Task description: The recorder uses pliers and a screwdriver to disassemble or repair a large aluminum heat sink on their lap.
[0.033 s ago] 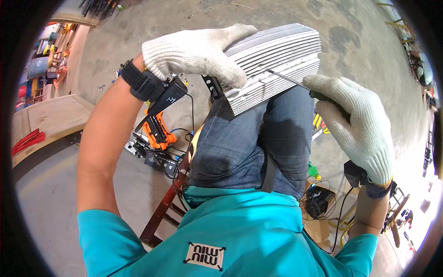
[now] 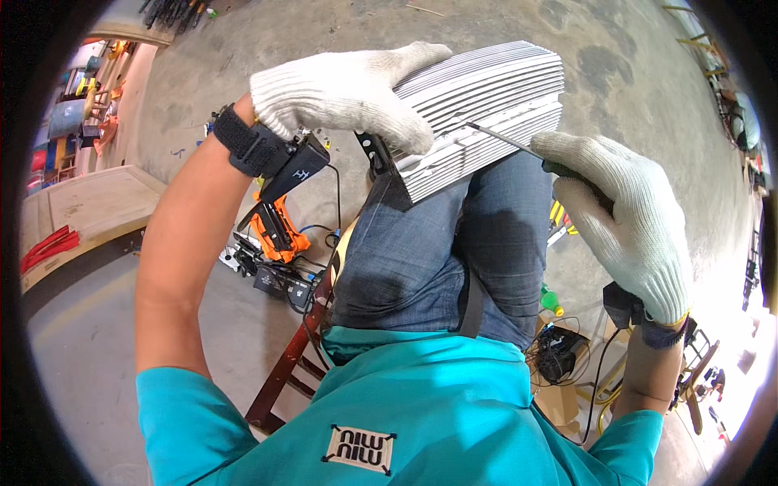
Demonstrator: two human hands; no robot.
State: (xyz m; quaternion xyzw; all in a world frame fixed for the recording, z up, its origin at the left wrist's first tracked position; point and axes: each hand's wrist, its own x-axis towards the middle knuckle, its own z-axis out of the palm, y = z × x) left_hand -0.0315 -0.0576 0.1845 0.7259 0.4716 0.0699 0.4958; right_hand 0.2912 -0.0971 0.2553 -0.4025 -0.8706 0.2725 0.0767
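Note:
A silver finned metal heat sink (image 2: 486, 105) lies tilted across my knees, with a dark bracket (image 2: 373, 152) at its near left end. My left hand (image 2: 356, 93), in a white knitted glove, grips its left side, thumb over the fins. In my gloved right hand (image 2: 624, 202) is a screwdriver; its dark handle is mostly hidden in the fingers. The thin screwdriver shaft (image 2: 504, 139) points left, and its tip meets the lighter band along the middle of the heat sink.
Left of my legs, an orange and black tool (image 2: 277, 228) and black boxes with cables (image 2: 284, 285) lie low down. A wooden bench (image 2: 89, 211) with red strips stands farther left. At the right are a green bottle (image 2: 552, 300) and a coil of black cable (image 2: 561, 352).

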